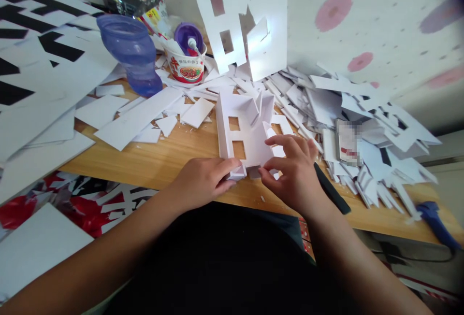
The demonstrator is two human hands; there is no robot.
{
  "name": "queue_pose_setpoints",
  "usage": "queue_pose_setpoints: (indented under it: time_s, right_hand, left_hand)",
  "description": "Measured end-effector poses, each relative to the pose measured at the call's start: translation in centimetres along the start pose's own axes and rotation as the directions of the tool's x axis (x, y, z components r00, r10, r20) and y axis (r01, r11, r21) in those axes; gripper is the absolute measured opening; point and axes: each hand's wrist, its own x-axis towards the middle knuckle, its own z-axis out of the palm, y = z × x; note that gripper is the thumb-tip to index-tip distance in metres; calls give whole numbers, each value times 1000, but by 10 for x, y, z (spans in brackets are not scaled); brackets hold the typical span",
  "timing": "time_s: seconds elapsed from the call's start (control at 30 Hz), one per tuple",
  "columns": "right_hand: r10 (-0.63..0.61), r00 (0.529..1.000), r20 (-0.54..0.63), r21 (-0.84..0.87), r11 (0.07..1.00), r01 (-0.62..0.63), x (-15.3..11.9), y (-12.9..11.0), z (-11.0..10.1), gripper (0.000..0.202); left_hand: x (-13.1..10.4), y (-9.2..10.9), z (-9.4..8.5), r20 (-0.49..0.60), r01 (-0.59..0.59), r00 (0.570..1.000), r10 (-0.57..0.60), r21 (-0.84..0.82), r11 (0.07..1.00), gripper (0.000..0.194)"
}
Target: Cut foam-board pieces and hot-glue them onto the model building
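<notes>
A white foam-board model with upright walls and rectangular cut-outs sits on the wooden table in front of me. My left hand is closed on its near left corner, thumb on top and fingers below. At the near right side, my right hand has its fingers bent and apart, the fingertips at the model's right wall; whether they grip it is unclear. A dark tool lies on the table just right of my right hand, partly hidden by it.
White scraps are heaped at the right, under a small pack. A tall cut-out board leans on the wall. Behind left stand a purple bottle and a paper bowl. A blue-handled tool lies far right.
</notes>
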Motion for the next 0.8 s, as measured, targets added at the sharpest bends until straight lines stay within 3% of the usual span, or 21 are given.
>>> queue_pose_setpoints:
  time_s: [0.53,0.67,0.8]
  right_hand:
    - [-20,1000,-24,-31,999,19,2,-4,4,25]
    - [-27,999,-29,77,997,29,-2,4,-2,15]
    - [23,981,-191,306,951,38,-14,24,-3,7]
  left_hand:
    - [-1,-1,1,-4,-8,1000,8,1,1000,32]
    - [-2,-3,1,-43,-23,999,24,14,1000,32]
    - [0,-4,-1,-66,-54,996,55,21,998,32]
